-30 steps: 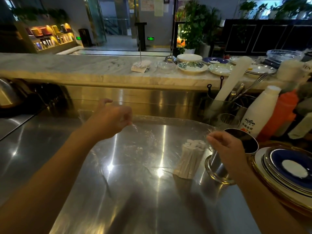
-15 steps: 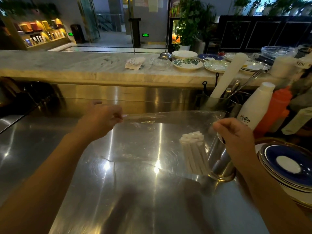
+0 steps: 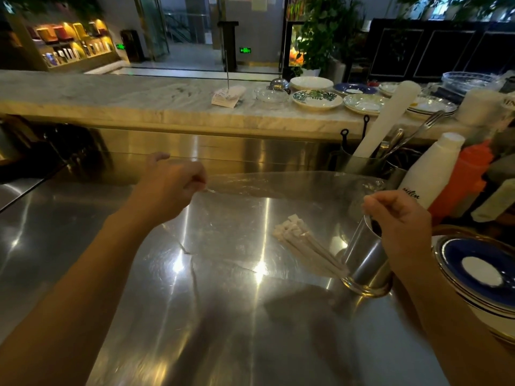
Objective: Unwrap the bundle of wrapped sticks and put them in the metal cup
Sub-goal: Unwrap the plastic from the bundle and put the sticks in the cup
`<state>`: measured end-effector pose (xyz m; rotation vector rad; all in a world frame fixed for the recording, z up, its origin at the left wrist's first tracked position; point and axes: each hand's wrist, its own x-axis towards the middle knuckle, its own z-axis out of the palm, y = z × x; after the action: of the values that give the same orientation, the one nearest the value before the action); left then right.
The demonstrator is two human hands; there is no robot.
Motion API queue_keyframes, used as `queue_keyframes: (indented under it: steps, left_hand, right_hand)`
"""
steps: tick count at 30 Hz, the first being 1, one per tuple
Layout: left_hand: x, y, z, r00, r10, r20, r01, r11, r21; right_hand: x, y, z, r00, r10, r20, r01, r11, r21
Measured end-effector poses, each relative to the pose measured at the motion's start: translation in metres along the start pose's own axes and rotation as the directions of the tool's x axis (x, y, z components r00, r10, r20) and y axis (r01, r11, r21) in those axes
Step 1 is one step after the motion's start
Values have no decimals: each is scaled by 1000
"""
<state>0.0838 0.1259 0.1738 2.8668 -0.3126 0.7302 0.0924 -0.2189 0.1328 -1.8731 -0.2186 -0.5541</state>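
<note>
A sheet of clear plastic wrap [image 3: 278, 196] is stretched above the steel counter between my hands. My left hand [image 3: 170, 188] pinches its left edge, and my right hand [image 3: 398, 218] pinches its right edge. Below the wrap, a bundle of white paper-wrapped sticks [image 3: 303, 243] lies tilted over, its lower end against the metal cup [image 3: 365, 260]. The cup stands on the counter at the right, tipped a little, with my right hand just above its rim.
Stacked blue-and-gold plates [image 3: 479, 271] sit right of the cup. Behind it stand a white bottle [image 3: 429, 174], an orange bottle [image 3: 462, 179] and a utensil holder [image 3: 370, 160] with a white roll. Plates [image 3: 317, 98] line the marble ledge [image 3: 125, 107] beyond.
My hands have pulled apart and stretched the wrap wide. The bundle, upright a second ago, has toppled over to lean against the cup, which has tilted.
</note>
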Motion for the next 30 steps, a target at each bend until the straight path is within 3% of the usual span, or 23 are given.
queue_keyframes:
  steps: [7, 11, 17, 23, 27, 30]
  left_hand:
    - [-1, 12, -9, 978, -19, -205, 20, 1000, 3]
    - [0, 21, 1, 997, -72, -30, 72, 997, 1]
    - [3, 22, 2, 995, -92, -26, 92, 996, -13]
    - [3, 22, 2, 991, -74, -113, 71, 997, -30]
    - [1, 25, 8, 960, -112, 256, 102, 993, 51]
    - [-1, 39, 21, 955, -85, 284, 87, 996, 6]
  right_hand:
    - [-4, 6, -7, 995, 74, -74, -73, 997, 13]
    - [-9, 9, -4, 996, 90, -28, -91, 995, -30]
    - [-10, 8, -14, 997, 70, -12, -71, 997, -38]
    - [-14, 13, -10, 995, 98, -29, -99, 994, -46]
    - [-22, 17, -3, 992, 119, 44, -117, 992, -36]
    - [-24, 15, 1, 992, 99, 84, -98, 995, -12]
